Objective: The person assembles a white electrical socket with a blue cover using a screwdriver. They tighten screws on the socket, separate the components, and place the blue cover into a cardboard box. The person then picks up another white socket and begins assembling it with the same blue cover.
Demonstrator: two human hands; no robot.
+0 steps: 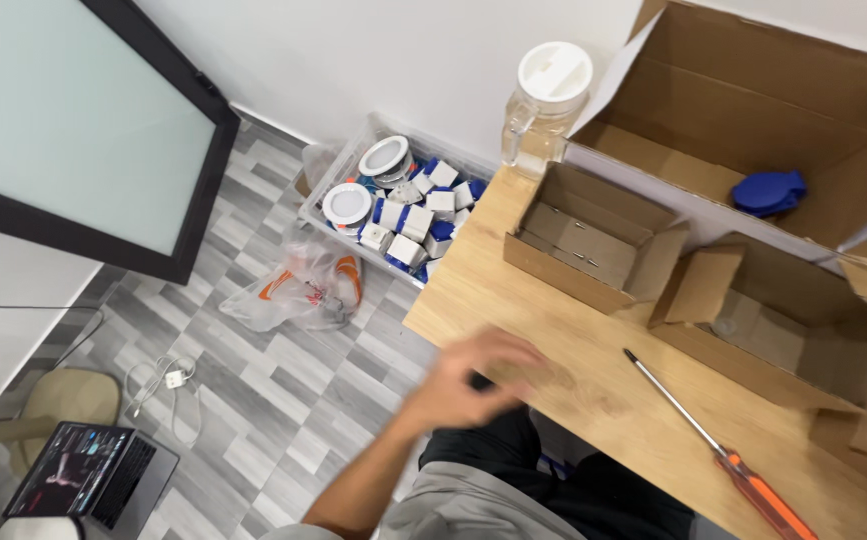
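Wooden bench (593, 390) carries the left hand (478, 378) at its near edge, blurred, its fingers (518, 352) curled loosely, and I cannot tell whether they grasp anything. Nearest it stands a small open cardboard box (585, 235); an orange-handled screwdriver (723, 450) lies to the right. Only this one hand shows. A clear bin of small boxes (393, 205) sits on the floor.
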